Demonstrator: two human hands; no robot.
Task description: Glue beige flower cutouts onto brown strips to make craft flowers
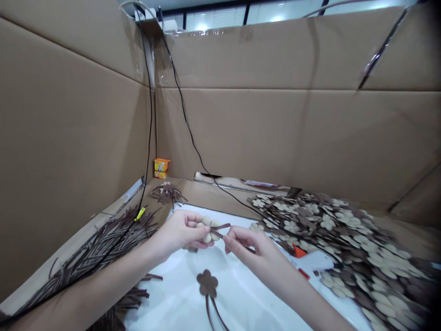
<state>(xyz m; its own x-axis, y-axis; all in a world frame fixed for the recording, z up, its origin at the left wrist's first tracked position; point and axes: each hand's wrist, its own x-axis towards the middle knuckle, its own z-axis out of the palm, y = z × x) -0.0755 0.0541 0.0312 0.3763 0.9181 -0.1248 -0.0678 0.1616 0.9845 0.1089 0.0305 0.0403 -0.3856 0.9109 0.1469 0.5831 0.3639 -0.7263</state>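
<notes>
- left hand [177, 232]: clenched on tan flower [206, 225], held above white sheet [248, 294]
- right hand [250, 250]: pinching brown strip [222, 226] across flower
- brown flower [207, 283] lying on sheet, strips trailing
- glue gun [315, 260] beside flower heap [358, 243]

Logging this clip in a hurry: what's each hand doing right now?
Left hand: closed, pinching a beige flower cutout.
Right hand: closed, pinching a brown strip against the flower.
</notes>
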